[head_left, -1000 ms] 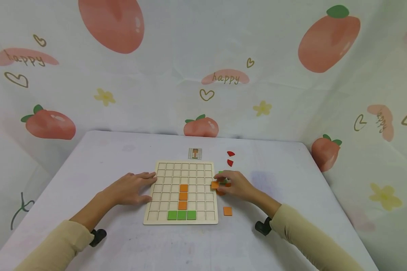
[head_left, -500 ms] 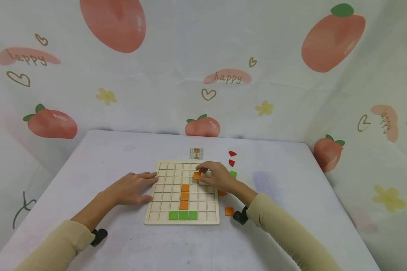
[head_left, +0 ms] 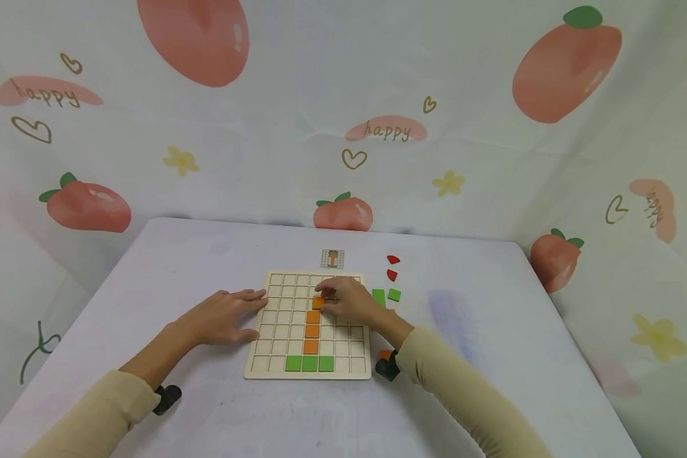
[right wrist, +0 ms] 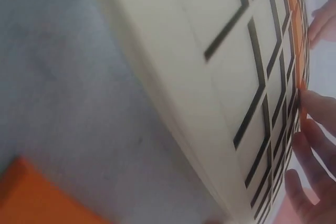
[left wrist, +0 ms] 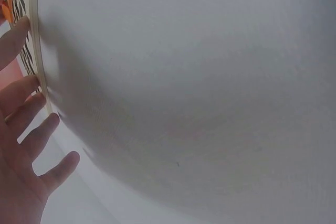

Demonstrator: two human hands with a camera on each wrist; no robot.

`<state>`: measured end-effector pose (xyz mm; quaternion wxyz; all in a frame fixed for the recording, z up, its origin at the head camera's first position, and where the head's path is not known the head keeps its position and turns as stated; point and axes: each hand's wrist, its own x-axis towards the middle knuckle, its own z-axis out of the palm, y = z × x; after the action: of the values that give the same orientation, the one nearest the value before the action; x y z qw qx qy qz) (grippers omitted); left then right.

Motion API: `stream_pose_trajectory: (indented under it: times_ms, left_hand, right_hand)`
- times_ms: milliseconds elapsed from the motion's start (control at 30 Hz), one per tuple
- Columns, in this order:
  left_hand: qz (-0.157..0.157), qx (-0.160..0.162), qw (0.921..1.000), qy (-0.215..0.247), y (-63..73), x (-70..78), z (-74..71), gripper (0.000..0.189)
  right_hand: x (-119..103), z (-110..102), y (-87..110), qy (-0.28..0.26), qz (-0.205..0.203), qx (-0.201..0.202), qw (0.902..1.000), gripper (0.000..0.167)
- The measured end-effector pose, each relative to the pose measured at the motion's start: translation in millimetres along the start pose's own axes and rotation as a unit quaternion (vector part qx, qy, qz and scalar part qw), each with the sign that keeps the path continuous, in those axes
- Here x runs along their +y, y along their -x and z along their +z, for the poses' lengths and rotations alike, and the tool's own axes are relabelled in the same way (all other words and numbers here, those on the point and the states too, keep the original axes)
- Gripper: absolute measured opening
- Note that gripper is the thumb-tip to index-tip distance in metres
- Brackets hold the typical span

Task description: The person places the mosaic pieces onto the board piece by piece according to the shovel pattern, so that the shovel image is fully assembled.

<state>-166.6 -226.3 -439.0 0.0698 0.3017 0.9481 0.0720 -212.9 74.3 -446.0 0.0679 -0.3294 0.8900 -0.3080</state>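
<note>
A pale wooden grid board lies on the table. Three green square tiles fill part of its front row, and a column of three orange tiles rises behind the middle one. My right hand pinches another orange square tile right over the cell behind that column. In the right wrist view, the fingertips are down at the orange column. My left hand rests at the board's left edge with its fingers spread; in the left wrist view the fingertips touch the rim.
A small pattern card lies behind the board. Right of the board are two red wedge pieces, green pieces and an orange tile, partly hidden by the right wrist camera. A fruit-print cloth hangs behind the table.
My right hand has carried the orange tile from the board's right edge leftward to the top of the orange column. The left hand has stayed in place at the board's left edge.
</note>
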Motion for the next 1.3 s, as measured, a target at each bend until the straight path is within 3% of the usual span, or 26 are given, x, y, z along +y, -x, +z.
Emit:
stream_pose_trajectory:
  times_ms: [467, 700, 1000, 1300]
  left_hand:
    - [-0.001, 0.000, 1.0000, 0.000, 0.1, 0.9, 1.2, 0.067]
    - [0.003, 0.004, 1.0000, -0.003, 1.1, 1.9, -0.1, 0.066]
    - [0.001, 0.001, 1.0000, -0.007, 0.0, 2.4, -0.7, 0.066]
    - [-0.002, -0.001, 1.0000, -0.004, 0.1, 0.2, 2.0, 0.066]
  right_hand:
    - [-2, 7, -2.6, 0.017, 0.021, 0.002, 0.9996, 0.037]
    - [-1, 3, -0.7, 0.015, 0.013, -0.001, 0.9998, 0.037]
    - [0, -18, 18.1, -0.008, -0.004, 0.008, 0.9999, 0.034]
    - [7, -17, 36.2, 0.000, 0.011, -0.009, 0.9999, 0.034]
